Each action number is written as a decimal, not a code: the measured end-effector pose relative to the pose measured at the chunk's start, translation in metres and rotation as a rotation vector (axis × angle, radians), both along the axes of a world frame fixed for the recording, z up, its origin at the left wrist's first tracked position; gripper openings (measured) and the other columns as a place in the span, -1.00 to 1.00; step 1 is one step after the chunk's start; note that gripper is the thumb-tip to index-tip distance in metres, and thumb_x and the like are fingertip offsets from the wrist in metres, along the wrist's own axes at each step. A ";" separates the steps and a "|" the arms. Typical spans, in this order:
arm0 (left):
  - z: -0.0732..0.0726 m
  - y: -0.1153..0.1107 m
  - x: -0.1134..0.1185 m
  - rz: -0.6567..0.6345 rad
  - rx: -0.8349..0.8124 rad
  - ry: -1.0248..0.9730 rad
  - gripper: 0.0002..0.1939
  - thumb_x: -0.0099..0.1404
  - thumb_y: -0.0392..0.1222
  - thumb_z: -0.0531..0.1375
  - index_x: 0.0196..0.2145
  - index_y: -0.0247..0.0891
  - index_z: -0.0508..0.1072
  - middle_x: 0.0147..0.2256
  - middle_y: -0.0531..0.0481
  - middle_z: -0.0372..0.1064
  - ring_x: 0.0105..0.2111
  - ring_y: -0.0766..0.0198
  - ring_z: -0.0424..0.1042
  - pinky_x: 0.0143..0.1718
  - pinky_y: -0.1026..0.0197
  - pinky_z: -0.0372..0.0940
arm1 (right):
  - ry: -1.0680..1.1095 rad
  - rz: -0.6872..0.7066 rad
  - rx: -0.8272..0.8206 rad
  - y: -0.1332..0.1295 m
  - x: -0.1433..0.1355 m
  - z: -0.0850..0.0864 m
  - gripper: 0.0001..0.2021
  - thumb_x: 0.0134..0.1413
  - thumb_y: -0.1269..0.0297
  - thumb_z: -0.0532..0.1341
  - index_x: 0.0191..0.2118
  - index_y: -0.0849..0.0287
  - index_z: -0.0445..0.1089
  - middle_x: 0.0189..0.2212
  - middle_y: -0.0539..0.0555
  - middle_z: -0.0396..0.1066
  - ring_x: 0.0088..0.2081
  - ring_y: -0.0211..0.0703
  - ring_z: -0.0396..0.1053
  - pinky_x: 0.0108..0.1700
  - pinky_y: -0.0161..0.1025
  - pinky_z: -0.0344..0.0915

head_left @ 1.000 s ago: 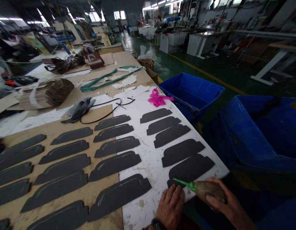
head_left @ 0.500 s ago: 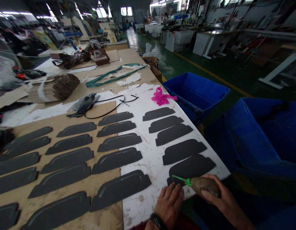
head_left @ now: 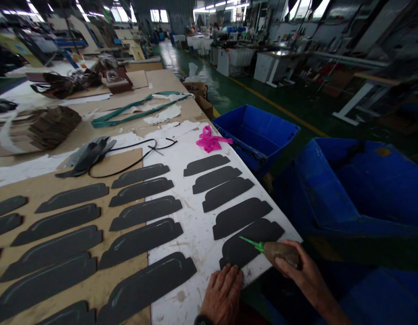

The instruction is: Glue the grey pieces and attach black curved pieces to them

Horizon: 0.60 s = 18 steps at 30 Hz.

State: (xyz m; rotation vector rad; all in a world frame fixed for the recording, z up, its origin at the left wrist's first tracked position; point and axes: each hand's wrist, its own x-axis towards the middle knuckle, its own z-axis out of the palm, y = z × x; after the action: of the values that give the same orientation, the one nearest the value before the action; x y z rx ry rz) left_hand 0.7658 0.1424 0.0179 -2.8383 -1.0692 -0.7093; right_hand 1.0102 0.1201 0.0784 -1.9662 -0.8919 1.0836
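My right hand [head_left: 302,266] is wrapped round a brown squeeze bottle [head_left: 281,254] with a long green nozzle [head_left: 251,243]. The nozzle slants left over the nearest dark grey cut piece [head_left: 259,234] in the right-hand column; whether its tip touches the surface I cannot tell. Flat on the table, my left hand [head_left: 224,289] has its fingertips at that piece's near left edge. Farther up the column lie several matching pieces, such as one dark piece [head_left: 243,217]. Another piece [head_left: 148,286] to the left carries a shiny curved line along its upper edge.
Blue bins [head_left: 256,131] stand beyond the table's right edge. A pink ribbon bundle [head_left: 211,140], a black cord [head_left: 124,170], a teal strap loop [head_left: 127,117] and a stack of brown pieces [head_left: 53,126] lie farther back. Brown board [head_left: 134,158] covers the table's left part.
The view has turned right, so the table appears farther left. The nozzle tip has moved from the piece's near left corner farther along it. My left hand stays at the piece's edge.
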 end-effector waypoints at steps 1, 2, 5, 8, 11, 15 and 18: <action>-0.003 0.000 0.001 0.002 0.015 -0.023 -0.63 0.36 -0.19 -0.17 -0.09 -0.13 0.39 -0.12 0.15 0.43 -0.13 0.29 0.32 -0.12 0.19 0.07 | 0.017 -0.015 0.012 -0.001 0.005 -0.001 -0.51 -0.21 0.00 0.24 -0.13 0.12 0.26 -0.22 0.09 0.43 -0.20 0.04 0.40 -0.19 -0.13 0.36; -0.006 0.000 0.002 0.004 0.022 -0.040 -0.62 0.36 -0.20 -0.18 -0.10 -0.12 0.40 -0.13 0.15 0.44 -0.13 0.29 0.32 -0.11 0.19 0.06 | 0.032 -0.031 0.024 -0.001 0.009 -0.003 -0.52 -0.20 0.01 0.25 -0.12 0.12 0.26 -0.23 0.09 0.44 -0.21 0.03 0.41 -0.20 -0.13 0.37; -0.014 0.000 0.003 0.006 0.010 -0.067 -0.66 0.33 -0.18 -0.12 -0.09 -0.12 0.39 -0.14 0.13 0.44 -0.13 0.28 0.31 -0.10 0.19 0.07 | 0.034 -0.100 0.044 -0.003 0.021 -0.008 -0.52 -0.22 0.02 0.26 -0.13 0.12 0.26 -0.25 0.08 0.44 -0.24 0.02 0.42 -0.23 -0.13 0.38; -0.018 -0.001 0.001 0.014 0.000 -0.075 -0.67 0.31 -0.19 -0.08 -0.06 -0.11 0.37 -0.13 0.10 0.44 -0.12 0.25 0.31 -0.10 0.17 0.08 | -0.011 -0.134 0.013 -0.004 0.034 -0.010 -0.49 -0.24 -0.02 0.26 -0.13 0.11 0.25 -0.24 0.09 0.43 -0.23 0.03 0.42 -0.24 -0.13 0.39; -0.016 0.001 -0.003 -0.037 -0.004 0.003 -0.64 0.29 -0.26 -0.07 -0.02 -0.11 0.34 -0.11 0.09 0.42 -0.10 0.26 0.30 -0.10 0.18 0.08 | -0.082 -0.156 0.021 -0.004 0.045 -0.009 -0.51 -0.23 -0.01 0.25 -0.13 0.10 0.26 -0.21 0.10 0.42 -0.22 0.03 0.41 -0.24 -0.13 0.39; -0.009 0.005 -0.005 -0.053 0.013 0.046 -0.63 0.25 -0.29 -0.02 -0.02 -0.10 0.34 -0.11 0.11 0.42 -0.11 0.27 0.31 -0.11 0.20 0.09 | -0.163 -0.229 0.059 -0.005 0.056 -0.008 -0.54 -0.26 0.03 0.26 -0.16 0.10 0.30 -0.25 0.08 0.45 -0.25 0.02 0.43 -0.24 -0.12 0.40; -0.005 0.008 -0.003 -0.052 0.035 0.051 -0.64 0.23 -0.30 -0.01 -0.04 -0.10 0.37 -0.13 0.13 0.44 -0.15 0.28 0.33 -0.13 0.21 0.10 | -0.187 -0.261 0.060 -0.007 0.062 -0.007 -0.53 -0.27 0.05 0.27 -0.16 0.10 0.31 -0.24 0.07 0.44 -0.25 0.03 0.43 -0.25 -0.11 0.41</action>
State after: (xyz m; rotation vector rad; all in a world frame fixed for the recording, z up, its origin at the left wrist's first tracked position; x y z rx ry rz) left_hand 0.7628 0.1504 0.0134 -2.8471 -0.9699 -0.6481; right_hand 1.0718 0.1128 0.0710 -2.0893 -0.7286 0.7262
